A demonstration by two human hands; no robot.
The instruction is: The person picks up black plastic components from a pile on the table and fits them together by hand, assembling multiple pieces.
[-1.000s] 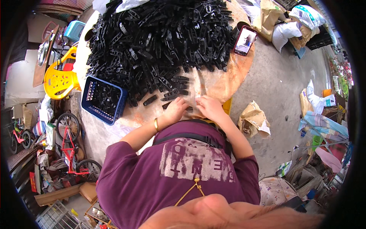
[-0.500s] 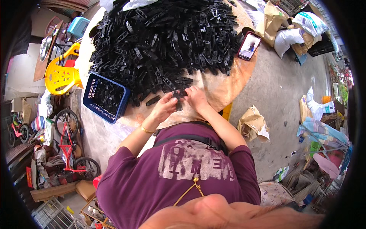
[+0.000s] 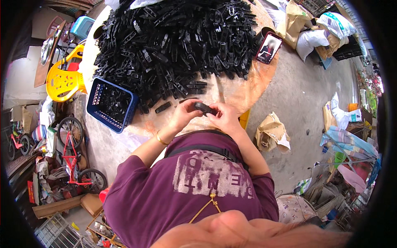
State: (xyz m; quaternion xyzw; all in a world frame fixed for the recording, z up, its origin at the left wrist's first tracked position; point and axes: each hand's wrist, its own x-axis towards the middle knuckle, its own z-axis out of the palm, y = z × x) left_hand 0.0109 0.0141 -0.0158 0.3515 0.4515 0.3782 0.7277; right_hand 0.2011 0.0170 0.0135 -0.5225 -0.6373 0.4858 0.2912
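Note:
In front of my body, close to the table's near edge, both hands meet on one small black plastic part [image 3: 203, 108]. My left hand [image 3: 184, 115] pinches its left end between thumb and fingers. The right end is gripped by my right hand [image 3: 226, 119]; the fingertips cover part of it. Beyond my hands spreads a big heap of similar black plastic parts [image 3: 173, 45]. A single loose black part [image 3: 163, 107] lies left of my left hand, and a few more black parts [image 3: 197, 85] lie just past the hands.
The heap covers most of the round table [image 3: 231, 93]. A blue plastic basket [image 3: 132, 109] with black parts in it stands at the table's left side. A phone [image 3: 269, 48] leans against a dark cup at the right. A yellow chair [image 3: 66, 82] and a crumpled paper bag [image 3: 271, 131] flank the table.
The black part between my hands has turned from upright to lying sideways. My right hand has shifted slightly right and nearer; my left hand has moved a little right.

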